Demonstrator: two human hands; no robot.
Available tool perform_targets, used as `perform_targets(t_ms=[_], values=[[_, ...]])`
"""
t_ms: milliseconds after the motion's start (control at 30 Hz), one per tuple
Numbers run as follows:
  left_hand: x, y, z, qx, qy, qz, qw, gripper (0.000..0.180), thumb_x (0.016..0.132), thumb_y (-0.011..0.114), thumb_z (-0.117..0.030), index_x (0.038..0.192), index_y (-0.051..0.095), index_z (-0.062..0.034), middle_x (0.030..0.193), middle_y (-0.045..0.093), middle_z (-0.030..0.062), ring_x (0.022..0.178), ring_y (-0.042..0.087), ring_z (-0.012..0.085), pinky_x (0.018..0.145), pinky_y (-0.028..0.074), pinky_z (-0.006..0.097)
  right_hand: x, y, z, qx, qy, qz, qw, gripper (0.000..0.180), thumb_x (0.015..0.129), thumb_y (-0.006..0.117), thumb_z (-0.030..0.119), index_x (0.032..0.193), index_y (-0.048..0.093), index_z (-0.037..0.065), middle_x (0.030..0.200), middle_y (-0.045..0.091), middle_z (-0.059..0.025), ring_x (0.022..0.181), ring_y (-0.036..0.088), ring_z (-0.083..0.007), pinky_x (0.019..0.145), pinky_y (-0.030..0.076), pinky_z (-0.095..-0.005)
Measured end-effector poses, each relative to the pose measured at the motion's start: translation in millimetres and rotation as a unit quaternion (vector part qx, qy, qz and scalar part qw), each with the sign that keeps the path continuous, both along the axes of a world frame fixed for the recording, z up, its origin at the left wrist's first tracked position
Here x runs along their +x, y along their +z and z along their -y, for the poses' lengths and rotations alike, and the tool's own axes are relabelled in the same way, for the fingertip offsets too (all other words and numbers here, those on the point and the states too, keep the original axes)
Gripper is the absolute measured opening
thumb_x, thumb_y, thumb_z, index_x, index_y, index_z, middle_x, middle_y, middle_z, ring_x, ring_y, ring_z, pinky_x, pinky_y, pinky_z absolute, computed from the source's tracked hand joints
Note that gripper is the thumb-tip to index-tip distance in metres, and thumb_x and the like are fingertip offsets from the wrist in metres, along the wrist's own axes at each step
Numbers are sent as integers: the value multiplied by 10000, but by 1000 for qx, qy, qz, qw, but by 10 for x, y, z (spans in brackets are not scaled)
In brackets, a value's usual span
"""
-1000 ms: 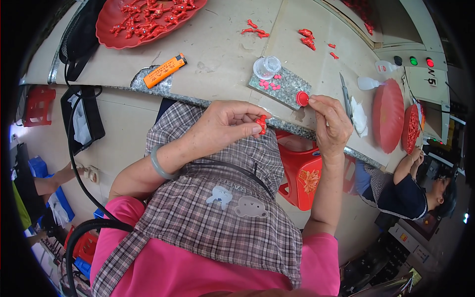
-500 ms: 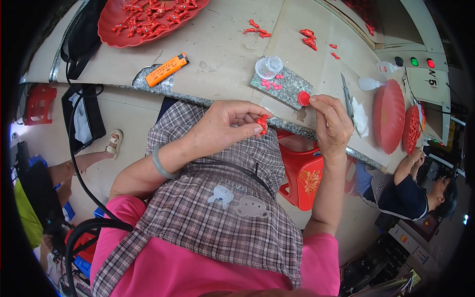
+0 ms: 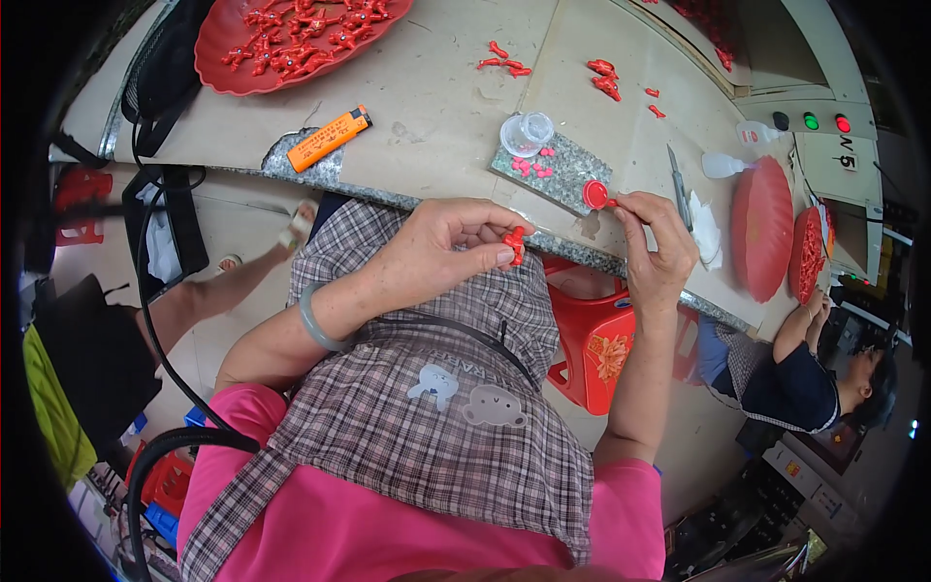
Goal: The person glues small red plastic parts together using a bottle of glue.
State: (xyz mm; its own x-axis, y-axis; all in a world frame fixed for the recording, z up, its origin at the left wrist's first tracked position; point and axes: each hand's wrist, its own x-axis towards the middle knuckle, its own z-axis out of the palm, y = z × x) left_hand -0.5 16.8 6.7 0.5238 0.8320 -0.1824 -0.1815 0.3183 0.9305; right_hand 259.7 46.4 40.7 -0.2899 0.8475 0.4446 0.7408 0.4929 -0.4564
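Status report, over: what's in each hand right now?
Left hand pinching small red figure. Right hand fingertips at red cap on grey slab. Nothing between them.

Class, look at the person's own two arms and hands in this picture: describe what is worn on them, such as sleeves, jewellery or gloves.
Both hands are bare, with no gloves. The left hand has a smooth, pale grey-green bangle round its wrist. The right hand shows no ring, watch or band. Both forearms are uncovered; short pink sleeves end near the upper arms, under a brown-and-white checked apron.
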Motion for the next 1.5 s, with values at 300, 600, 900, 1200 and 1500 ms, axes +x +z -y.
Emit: perform_targets(t_ms=[300, 600, 900, 1200, 1500], values=[[10, -4, 13, -43, 6, 58, 997, 302, 953, 582, -25, 1250, 581, 25, 998, 668, 93, 889, 674, 149, 807, 557, 270, 52, -142, 119, -212, -69, -333, 916, 90, 870, 668, -57, 960, 680, -55, 878, 702, -81, 739, 667, -122, 659, 551, -228], [34, -58, 1, -63, 15, 94, 993, 268, 958, 580, -24, 1213, 585, 58, 994, 677, 104, 891, 684, 169, 810, 572, 290, 23, -219, 143, -239, -96, -408, 876, 85, 881, 670, -41, 964, 686, -51, 817, 700, -83, 687, 651, -101, 615, 536, -209], [24, -61, -2, -47, 4, 79, 996, 280, 957, 577, -21, 1225, 582, 58, 1022, 675, 109, 930, 676, 173, 838, 571, 304, -38, -142, 154, -125, -75, -189, 971, 74, 837, 695, -60, 901, 710, -28, 830, 703, -72, 677, 647, -89, 589, 525, -210], [38, -42, -5, -42, 6, 94, 995, 266, 958, 564, -24, 1214, 596, 44, 1057, 664, 115, 942, 662, 159, 850, 549, 284, -24, -67, 246, -231, -96, -406, 879, 101, 850, 687, -50, 950, 690, -52, 826, 704, -114, 680, 663, -127, 623, 555, -239], [29, -19, 4, -55, 20, 101, 993, 245, 946, 586, -20, 1180, 597, 52, 1069, 670, 130, 916, 677, 183, 831, 562, 293, -326, 68, 461, -383, -8, -512, 769, 152, 867, 651, -72, 1019, 664, -80, 876, 704, -165, 724, 688, -167, 671, 575, -267]])
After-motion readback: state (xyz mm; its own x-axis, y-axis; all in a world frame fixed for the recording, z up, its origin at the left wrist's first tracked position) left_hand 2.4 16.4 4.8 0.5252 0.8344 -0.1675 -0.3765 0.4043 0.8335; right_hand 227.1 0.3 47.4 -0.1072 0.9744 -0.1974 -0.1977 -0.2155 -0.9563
